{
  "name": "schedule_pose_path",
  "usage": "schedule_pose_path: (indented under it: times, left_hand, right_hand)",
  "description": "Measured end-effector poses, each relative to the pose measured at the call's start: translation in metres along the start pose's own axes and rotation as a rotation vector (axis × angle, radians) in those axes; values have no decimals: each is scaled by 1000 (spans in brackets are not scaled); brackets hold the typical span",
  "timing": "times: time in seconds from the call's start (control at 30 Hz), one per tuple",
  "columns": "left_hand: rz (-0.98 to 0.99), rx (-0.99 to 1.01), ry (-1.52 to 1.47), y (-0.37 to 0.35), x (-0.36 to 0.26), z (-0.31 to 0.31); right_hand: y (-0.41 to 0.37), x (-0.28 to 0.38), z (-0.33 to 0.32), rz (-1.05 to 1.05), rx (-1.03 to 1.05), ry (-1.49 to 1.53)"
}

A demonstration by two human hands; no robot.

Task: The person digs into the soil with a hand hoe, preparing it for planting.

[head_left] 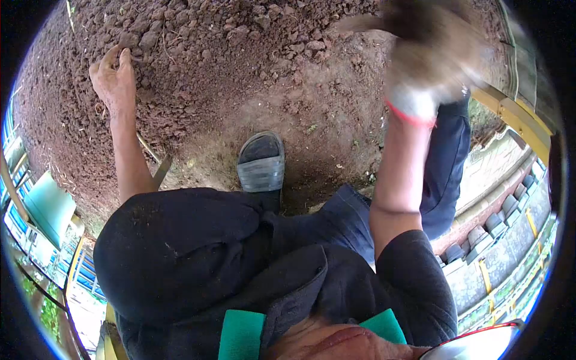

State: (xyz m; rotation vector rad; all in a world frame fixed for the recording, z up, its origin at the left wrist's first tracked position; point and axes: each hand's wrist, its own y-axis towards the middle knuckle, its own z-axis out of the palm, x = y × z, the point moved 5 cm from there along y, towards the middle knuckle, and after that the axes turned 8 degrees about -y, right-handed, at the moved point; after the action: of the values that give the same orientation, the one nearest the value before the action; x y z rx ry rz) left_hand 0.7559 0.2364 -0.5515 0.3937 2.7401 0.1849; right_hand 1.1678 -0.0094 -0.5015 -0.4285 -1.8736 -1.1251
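My left hand is bare and reaches down to the loose reddish-brown soil at the upper left. Its thumb and fingers are bent together against a dark clod of soil. My right hand, in a soiled pale glove with a red cuff, is raised at the upper right and smeared by motion. Something dark with a pointed end shows at its fingers, too blurred to name. Beside my left forearm, a thin flat piece sticks up, partly hidden by dark cloth.
My sandalled foot stands on packed earth between the hands. To the right are a yellow metal bar and a row of grey blocks. A pale green chair-like panel stands at the left.
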Motion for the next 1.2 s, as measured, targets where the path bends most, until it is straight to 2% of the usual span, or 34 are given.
schedule_pose_path:
  times: [0.07, 0.1, 0.13, 0.2, 0.27, 0.3, 0.33, 0.37, 0.4, 0.43, 0.47, 0.5, 0.53, 0.57, 0.6, 0.67, 0.7, 0.73, 0.77, 0.8, 0.83, 0.87, 0.93, 0.97, 1.0, 1.07, 1.1, 1.13, 1.2]
  left_hand:
    - [32, 1, -72, 0, -7, -5]
    - [33, -14, -89, 6, -9, -5]
    - [32, -2, -104, 6, -11, -3]
    - [68, 44, -67, 7, -12, 6]
    - [146, 107, 72, 15, -13, 9]
    - [133, 134, -25, 11, -26, 6]
    - [241, -10, 127, 7, -31, 5]
    - [237, 16, 176, 12, -24, 10]
    - [208, 27, 103, 13, -18, 14]
    - [200, 6, -64, 14, -17, 14]
    - [222, 21, -8, 17, -13, 14]
    - [179, -2, -80, 14, -17, 9]
    - [228, -24, -99, 6, -18, 3]
    - [295, -66, -130, 9, -24, -1]
    - [192, 5, -208, 10, -35, -1]
    - [-23, 154, -358, -4, -59, -3]
    - [168, 164, -227, -6, -64, 3]
    - [264, 181, -139, -3, -66, 18]
    - [361, 193, -57, -2, -69, 32]
    - [403, 165, -53, 0, -77, 33]
    - [446, 123, -46, 6, -85, 32]
    - [465, 139, 12, 9, -92, 33]
    - [452, 118, 43, 11, -98, 42]
    - [446, 111, 57, 10, -101, 47]
    - [451, 58, 31, 10, -107, 47]
    - [420, 67, -74, 18, -116, 50]
    - [402, 76, -127, 21, -120, 52]
    - [523, -69, -122, 24, -129, 51]
    - [587, -61, -133, 26, -147, 57]
  right_hand:
    - [1, -2, 20, -56, 43, -194]
    - [10, 12, 24, -59, 159, -210]
    - [17, 35, 20, 110, 201, -30]
    - [20, 25, -8, 35, 49, 112]
    - [16, -1, -26, -155, -162, -183]
    - [16, 8, -25, -39, 9, -175]
    - [12, 10, -10, 56, 60, -272]
    - [7, 6, 8, 144, 120, -362]
    - [2, -25, 10, 306, 108, -62]
    - [4, -2, 12, 401, 159, -65]
    - [2, 22, 11, 258, 172, 8]
    - [-6, 39, 11, 250, 169, 15]
    - [-13, 56, 12, 242, 165, 23]
    - [-25, 50, 12, 125, 159, -59]
    - [-38, 44, 12, 9, 143, -143]
    - [-37, 46, 20, -18, 180, -218]
    - [-35, 47, 24, -33, 198, -256]
    - [-38, 38, 26, 166, 208, -161]
    - [-41, 31, 25, 218, 187, -80]
    - [-45, 23, 24, 268, 163, 1]
    - [-48, 22, 17, 220, 163, -20]
    - [-50, 20, 10, 172, 163, -34]
    - [-49, 31, 6, 204, 158, -129]
    - [-51, 33, 5, 222, 141, -74]
    - [-52, 34, 4, 234, 121, -20]
    - [-52, 34, 4, 377, 42, 45]
    - [-52, 29, 0, 385, 31, 24]
    - [-54, 22, -3, 395, 22, 4]
    - [-52, 22, -5, 385, -4, -8]
